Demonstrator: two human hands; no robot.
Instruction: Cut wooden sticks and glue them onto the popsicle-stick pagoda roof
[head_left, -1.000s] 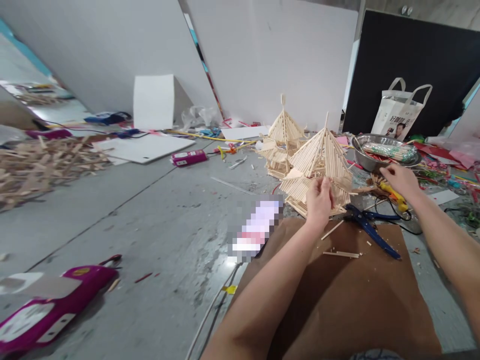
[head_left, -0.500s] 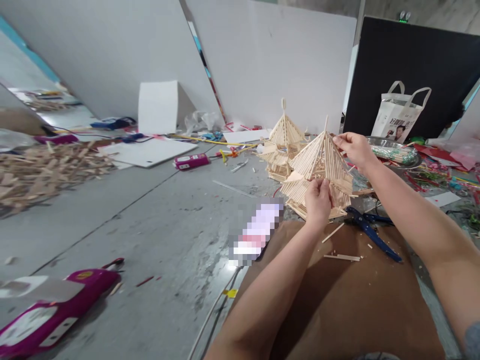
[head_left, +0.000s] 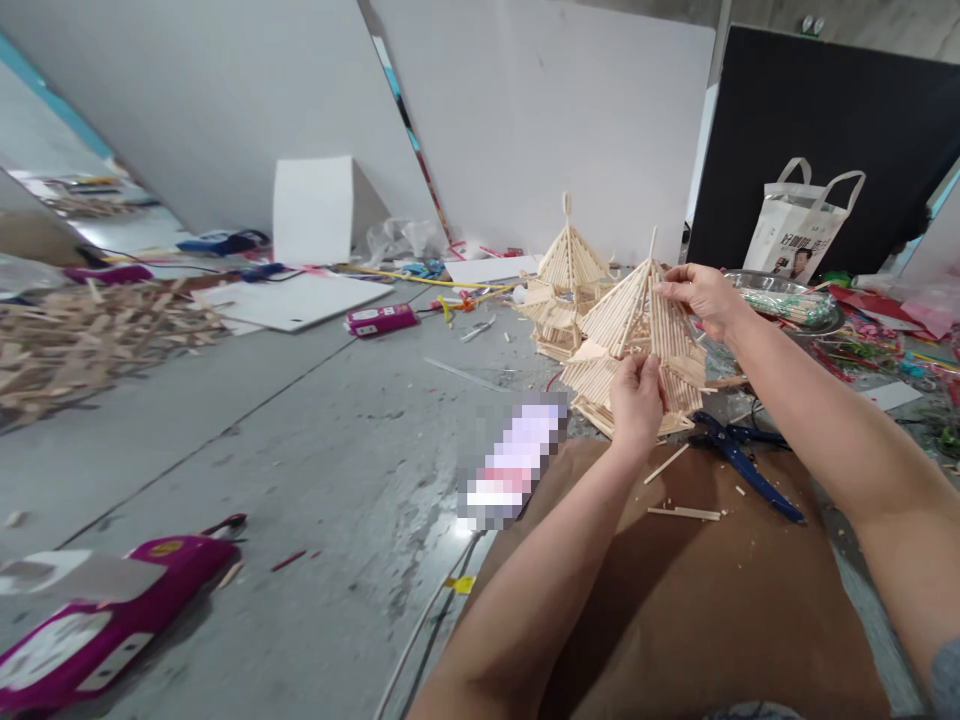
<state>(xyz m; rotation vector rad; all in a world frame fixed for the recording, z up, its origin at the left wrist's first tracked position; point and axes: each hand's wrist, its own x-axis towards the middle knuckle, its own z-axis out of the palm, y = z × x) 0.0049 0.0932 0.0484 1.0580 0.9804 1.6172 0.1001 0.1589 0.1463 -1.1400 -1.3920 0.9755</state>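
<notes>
A model pavilion [head_left: 600,318] built of thin wooden sticks stands before me, with a pointed roof above a wider lower tier. My left hand [head_left: 637,398] is closed in a pinch at the roof's lower edge, just below a gap in the sticks. Higher up, near the peak, my right hand [head_left: 705,298] pinches at the roof's right side. A thin wooden stick [head_left: 654,325] runs along the roof between the two hands; their fingertips partly hide its ends. Blue-handled pliers [head_left: 742,460] lie right of the model's base.
A second stick pavilion [head_left: 566,260] stands behind. A brown board [head_left: 675,620] carries loose stick pieces [head_left: 684,514]. Left of it lie a phone [head_left: 517,460] with a cable and a magenta power strip [head_left: 150,600]. Wood scraps [head_left: 97,335] are heaped far left; a metal tray [head_left: 795,305] sits right.
My right hand has shifted slightly left along the roof, closer to the peak's front. My left hand stays at the roof's lower edge.
</notes>
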